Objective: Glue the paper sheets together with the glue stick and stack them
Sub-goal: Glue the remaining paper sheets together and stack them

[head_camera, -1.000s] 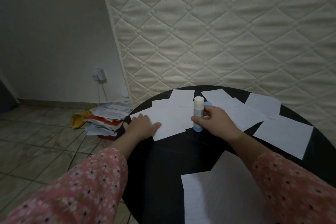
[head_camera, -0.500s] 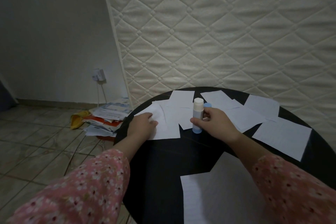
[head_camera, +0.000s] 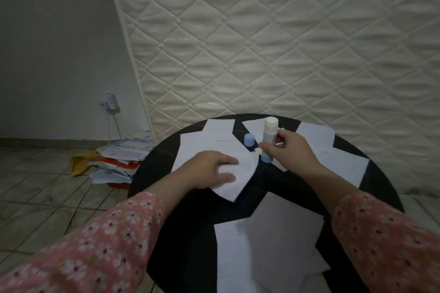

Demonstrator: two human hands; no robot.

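A round black table [head_camera: 238, 207] carries several white paper sheets. My left hand [head_camera: 209, 169] lies on one sheet [head_camera: 232, 185] at the table's left middle, fingers spread over it. My right hand [head_camera: 288, 152] holds an upright, uncapped glue stick [head_camera: 269, 137] that stands on the table. Its blue cap [head_camera: 249, 139] stands alone just left of the stick. A stack of larger sheets [head_camera: 262, 245] lies at the near edge. More sheets [head_camera: 316, 135] lie at the back and right.
A quilted white mattress [head_camera: 285, 43] leans against the wall behind the table. On the tiled floor to the left lie a pile of papers [head_camera: 119, 159] and a yellow item [head_camera: 81, 164]. A wall socket [head_camera: 108, 101] has cables hanging down.
My left hand has drawn a sheet toward me and to the right. The view has shifted, so the blue cap now shows left of the glue stick.
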